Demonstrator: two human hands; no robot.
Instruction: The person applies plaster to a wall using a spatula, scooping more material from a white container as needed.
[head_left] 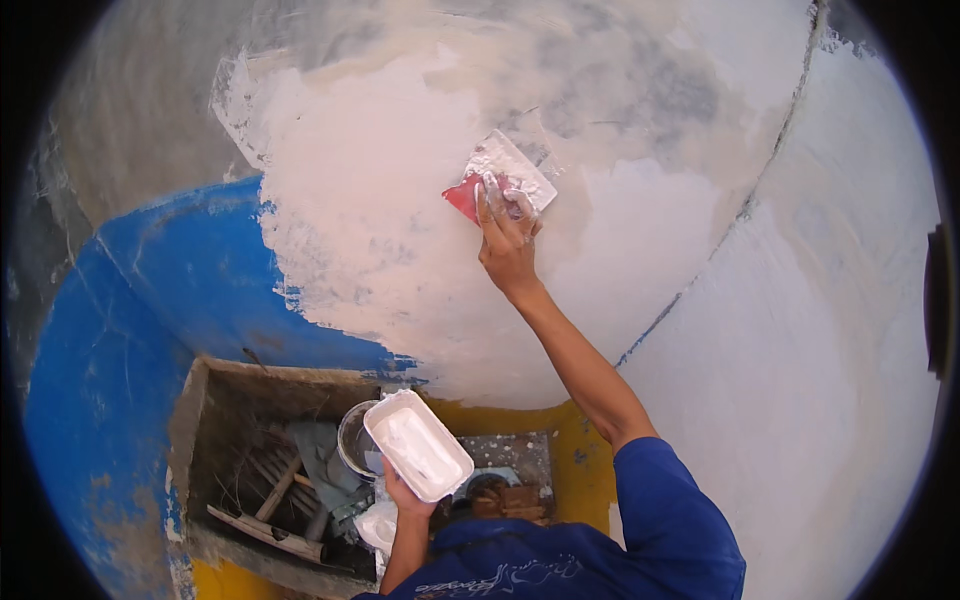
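Against the wall, my right hand presses a red, flat putty spreader, its upper part thickly coated in white putty. My fingers are smeared with the same white. A broad patch of white putty covers the wall around the spreader, over grey plaster and blue paint. Lower down, my left hand grips a rectangular white tub by its underside and near edge. White putty lies inside the tub, which is tipped so that its inside shows. Most of the left fingers are hidden beneath it.
Below left stands a concrete trough with sticks and a grey cloth inside. A round bucket is beside the tub. Bricks lie near my body. A cracked corner seam divides the wall at right.
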